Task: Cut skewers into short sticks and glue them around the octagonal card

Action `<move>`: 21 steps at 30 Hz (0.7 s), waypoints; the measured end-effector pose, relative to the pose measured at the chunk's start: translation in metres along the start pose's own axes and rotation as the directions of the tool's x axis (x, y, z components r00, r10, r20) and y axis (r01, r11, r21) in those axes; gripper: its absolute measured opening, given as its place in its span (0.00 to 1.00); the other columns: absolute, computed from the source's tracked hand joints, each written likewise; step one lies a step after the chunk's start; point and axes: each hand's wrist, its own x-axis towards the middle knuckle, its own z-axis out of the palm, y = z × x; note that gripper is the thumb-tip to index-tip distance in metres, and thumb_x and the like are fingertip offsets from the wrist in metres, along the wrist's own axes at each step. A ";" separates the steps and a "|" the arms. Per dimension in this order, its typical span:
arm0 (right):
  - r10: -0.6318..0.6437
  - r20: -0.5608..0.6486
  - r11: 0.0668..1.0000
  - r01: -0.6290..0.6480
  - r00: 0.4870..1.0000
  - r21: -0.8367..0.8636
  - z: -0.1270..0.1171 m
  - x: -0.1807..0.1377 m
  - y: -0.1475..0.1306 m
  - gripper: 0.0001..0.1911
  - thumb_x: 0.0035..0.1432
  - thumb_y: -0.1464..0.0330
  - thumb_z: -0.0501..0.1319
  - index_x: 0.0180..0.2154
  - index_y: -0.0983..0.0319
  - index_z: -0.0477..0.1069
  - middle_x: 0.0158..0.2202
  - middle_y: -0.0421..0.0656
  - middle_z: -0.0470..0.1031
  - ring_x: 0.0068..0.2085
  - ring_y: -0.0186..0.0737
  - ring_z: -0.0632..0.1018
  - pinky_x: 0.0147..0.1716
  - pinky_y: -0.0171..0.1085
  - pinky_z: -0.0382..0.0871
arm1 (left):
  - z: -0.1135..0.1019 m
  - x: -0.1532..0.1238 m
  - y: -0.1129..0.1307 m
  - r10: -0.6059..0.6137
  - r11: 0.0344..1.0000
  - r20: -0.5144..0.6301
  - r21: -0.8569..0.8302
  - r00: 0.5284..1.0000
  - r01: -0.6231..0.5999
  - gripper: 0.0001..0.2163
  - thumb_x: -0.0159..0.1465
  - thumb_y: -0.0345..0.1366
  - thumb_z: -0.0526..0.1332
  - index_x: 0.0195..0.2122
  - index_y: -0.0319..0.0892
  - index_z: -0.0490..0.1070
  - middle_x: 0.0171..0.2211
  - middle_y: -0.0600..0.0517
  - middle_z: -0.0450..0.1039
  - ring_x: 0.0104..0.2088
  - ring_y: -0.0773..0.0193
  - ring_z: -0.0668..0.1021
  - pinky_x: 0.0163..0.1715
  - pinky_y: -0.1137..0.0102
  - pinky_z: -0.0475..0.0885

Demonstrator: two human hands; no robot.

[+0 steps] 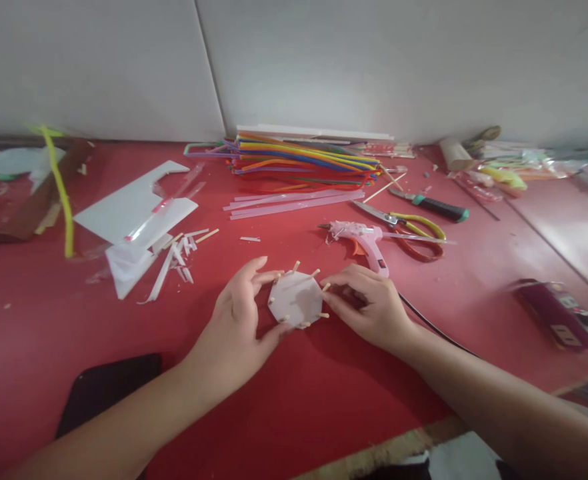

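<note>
A pale many-sided disc point(297, 301) lies low in the middle of the red table, with several short wooden sticks standing around its edge. My left hand point(241, 310) curves around the disc's left side, thumb at the near edge and fingers at the far left edge, gripping it. At the right edge, my right hand point(369, 300) pinches one wooden stick point(326, 287) between thumb and fingers. Just beyond that hand lies a pink glue gun point(357, 235), its nozzle pointing left and a clear glue stick in its back.
Scissors point(419, 230) and a green-black cutter knife point(439, 207) lie right of the glue gun. Behind are pink glue sticks point(294, 204) and a bundle of colourful pipe cleaners point(304, 157). White board point(124, 203) and scraps point(174, 260) lie left; a dark flat object point(111, 383) sits near my left forearm.
</note>
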 end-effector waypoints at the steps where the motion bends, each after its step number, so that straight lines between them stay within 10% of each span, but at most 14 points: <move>1: 0.027 0.011 1.000 -0.027 1.000 0.009 -0.001 -0.001 0.000 0.07 0.56 0.76 0.60 0.38 0.61 0.73 0.29 0.40 0.72 0.27 0.32 0.71 0.26 0.32 0.67 | 0.000 0.000 0.001 0.004 1.000 -0.006 0.009 1.000 -0.004 0.38 0.60 0.36 0.66 0.64 0.47 0.41 0.57 0.39 0.65 0.59 0.46 0.69 0.55 0.47 0.65; 8: 0.155 0.064 0.975 -0.163 0.986 0.153 -0.008 -0.006 0.005 0.17 0.49 0.80 0.53 0.40 0.61 0.67 0.33 0.40 0.69 0.27 0.31 0.70 0.24 0.32 0.65 | 0.000 -0.003 0.003 0.041 0.983 -0.067 0.183 0.997 -0.028 0.51 0.47 0.48 0.75 0.64 0.46 0.42 0.56 0.38 0.63 0.58 0.38 0.67 0.54 0.43 0.65; 21: 0.102 0.249 0.981 -0.139 0.963 0.137 -0.011 -0.003 -0.003 0.22 0.50 0.78 0.57 0.49 0.61 0.64 0.44 0.47 0.73 0.40 0.39 0.74 0.38 0.39 0.71 | 0.000 -0.004 0.002 0.051 0.997 -0.030 0.060 0.998 -0.049 0.41 0.58 0.40 0.68 0.64 0.44 0.39 0.58 0.35 0.62 0.59 0.43 0.68 0.53 0.46 0.69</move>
